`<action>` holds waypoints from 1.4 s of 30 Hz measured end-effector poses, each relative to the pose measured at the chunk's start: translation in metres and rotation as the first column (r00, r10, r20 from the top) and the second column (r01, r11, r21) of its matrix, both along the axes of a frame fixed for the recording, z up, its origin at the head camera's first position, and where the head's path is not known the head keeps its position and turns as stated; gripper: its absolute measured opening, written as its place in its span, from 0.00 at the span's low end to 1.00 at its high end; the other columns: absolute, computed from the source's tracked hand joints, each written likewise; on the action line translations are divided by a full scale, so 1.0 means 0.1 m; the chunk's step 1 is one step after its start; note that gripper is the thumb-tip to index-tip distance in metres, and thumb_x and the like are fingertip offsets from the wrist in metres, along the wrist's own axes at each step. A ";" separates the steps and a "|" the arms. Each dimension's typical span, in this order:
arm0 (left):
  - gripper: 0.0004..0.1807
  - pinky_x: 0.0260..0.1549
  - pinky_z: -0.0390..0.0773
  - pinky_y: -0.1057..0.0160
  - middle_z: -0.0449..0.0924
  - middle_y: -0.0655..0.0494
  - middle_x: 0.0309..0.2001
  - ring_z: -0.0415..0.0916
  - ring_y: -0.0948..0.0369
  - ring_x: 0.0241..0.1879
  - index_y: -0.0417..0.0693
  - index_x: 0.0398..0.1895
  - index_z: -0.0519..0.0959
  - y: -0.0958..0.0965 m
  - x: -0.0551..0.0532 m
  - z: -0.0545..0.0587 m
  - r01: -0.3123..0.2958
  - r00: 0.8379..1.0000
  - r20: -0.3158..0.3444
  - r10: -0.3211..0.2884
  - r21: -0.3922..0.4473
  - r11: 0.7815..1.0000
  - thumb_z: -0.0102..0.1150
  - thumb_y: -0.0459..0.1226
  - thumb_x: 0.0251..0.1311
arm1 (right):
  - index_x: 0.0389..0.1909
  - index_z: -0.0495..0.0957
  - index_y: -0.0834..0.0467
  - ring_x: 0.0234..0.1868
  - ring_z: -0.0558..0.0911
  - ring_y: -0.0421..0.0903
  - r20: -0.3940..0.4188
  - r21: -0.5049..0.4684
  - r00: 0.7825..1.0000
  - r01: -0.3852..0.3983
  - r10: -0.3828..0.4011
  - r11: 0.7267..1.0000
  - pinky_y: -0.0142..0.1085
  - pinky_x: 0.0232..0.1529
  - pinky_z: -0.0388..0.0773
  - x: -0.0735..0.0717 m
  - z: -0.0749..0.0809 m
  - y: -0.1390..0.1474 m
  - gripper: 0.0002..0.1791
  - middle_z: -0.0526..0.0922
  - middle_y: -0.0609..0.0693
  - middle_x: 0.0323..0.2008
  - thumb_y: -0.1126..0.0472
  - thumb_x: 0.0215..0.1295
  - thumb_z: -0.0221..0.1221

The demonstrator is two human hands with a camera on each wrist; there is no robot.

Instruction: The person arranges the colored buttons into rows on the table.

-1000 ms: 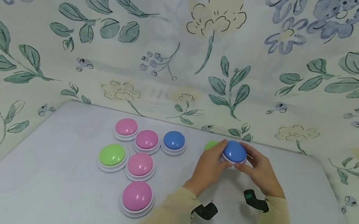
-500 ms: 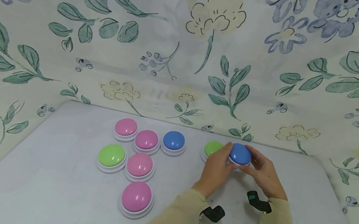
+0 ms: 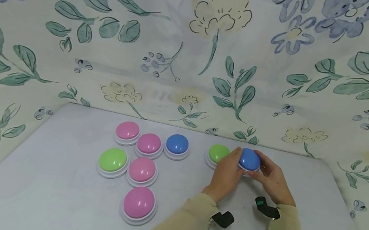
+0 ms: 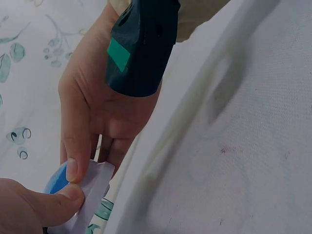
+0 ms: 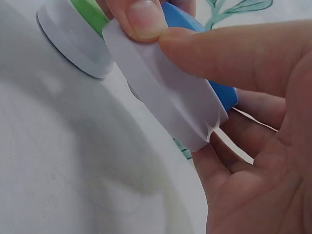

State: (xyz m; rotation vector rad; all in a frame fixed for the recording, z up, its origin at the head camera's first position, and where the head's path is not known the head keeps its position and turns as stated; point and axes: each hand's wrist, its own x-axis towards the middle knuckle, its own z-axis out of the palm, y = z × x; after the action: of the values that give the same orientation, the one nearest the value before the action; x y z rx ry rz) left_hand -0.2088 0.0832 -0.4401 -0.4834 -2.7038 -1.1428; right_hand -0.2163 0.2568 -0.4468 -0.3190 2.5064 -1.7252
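Note:
Both hands hold one blue dome push button [image 3: 250, 160] with a white base, at the back right of the table. My left hand [image 3: 227, 176] grips its left side, and my right hand [image 3: 276, 181] grips its right side. In the right wrist view the two thumbs meet at the front of the white base [image 5: 161, 85], fingers curled behind it. The left wrist view shows the same base [image 4: 92, 195] pinched between thumbs and fingers. Just left of the hands stands a green push button [image 3: 218, 153], partly covered by the left hand.
Farther left on the white table [image 3: 47, 189] stand several more buttons: a blue one [image 3: 177, 144], a green one [image 3: 113, 161] and several pink ones, the nearest pink button [image 3: 138, 203] in front. A flowered cloth [image 3: 166, 47] rises behind the table's back edge.
Both hands have shifted a little to the right with the blue push button. The green button beside them, mostly covered earlier, now shows more. The other buttons stay in place.

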 end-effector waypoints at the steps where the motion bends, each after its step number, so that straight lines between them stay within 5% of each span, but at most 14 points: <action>1: 0.36 0.70 0.64 0.61 0.66 0.43 0.72 0.64 0.55 0.71 0.33 0.72 0.65 0.01 0.00 0.00 -0.001 1.000 0.002 0.001 -0.007 1.000 0.66 0.34 0.63 | 0.77 0.55 0.65 0.76 0.55 0.62 0.006 0.000 1.000 0.001 -0.001 1.000 0.56 0.75 0.52 0.00 0.00 0.00 0.44 0.57 0.66 0.75 0.64 0.64 0.67; 12: 0.35 0.68 0.66 0.65 0.65 0.41 0.72 0.66 0.56 0.70 0.32 0.71 0.66 0.05 -0.02 -0.02 -0.024 0.999 -0.039 0.015 -0.242 0.970 0.66 0.34 0.64 | 0.78 0.51 0.65 0.78 0.52 0.60 0.043 -0.027 0.999 0.016 -0.015 1.000 0.48 0.72 0.56 0.00 -0.10 -0.04 0.47 0.53 0.63 0.77 0.65 0.64 0.67; 29: 0.36 0.66 0.67 0.68 0.66 0.41 0.71 0.67 0.56 0.70 0.31 0.70 0.66 0.09 -0.04 -0.07 -0.022 0.999 -0.030 0.012 -0.338 0.941 0.69 0.32 0.61 | 0.76 0.50 0.71 0.77 0.52 0.64 -0.010 0.088 1.000 0.022 -0.022 0.996 0.55 0.74 0.52 -0.05 -0.17 -0.07 0.44 0.53 0.69 0.76 0.69 0.65 0.64; 42: 0.30 0.64 0.69 0.69 0.69 0.38 0.68 0.68 0.55 0.69 0.28 0.68 0.68 0.15 0.00 -0.13 -0.067 0.992 -0.121 0.022 -0.384 0.921 0.64 0.30 0.64 | 0.77 0.48 0.71 0.77 0.51 0.65 0.006 0.094 1.000 0.016 -0.017 0.995 0.57 0.75 0.50 -0.02 -0.19 -0.03 0.44 0.51 0.71 0.76 0.68 0.67 0.62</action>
State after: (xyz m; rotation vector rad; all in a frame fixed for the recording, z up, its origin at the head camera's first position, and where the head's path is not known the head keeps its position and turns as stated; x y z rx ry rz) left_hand -0.2089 0.0984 -0.4532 -0.5182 -2.8237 -0.5423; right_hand -0.2187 0.2534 -0.4660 -0.2854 2.5824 -1.6044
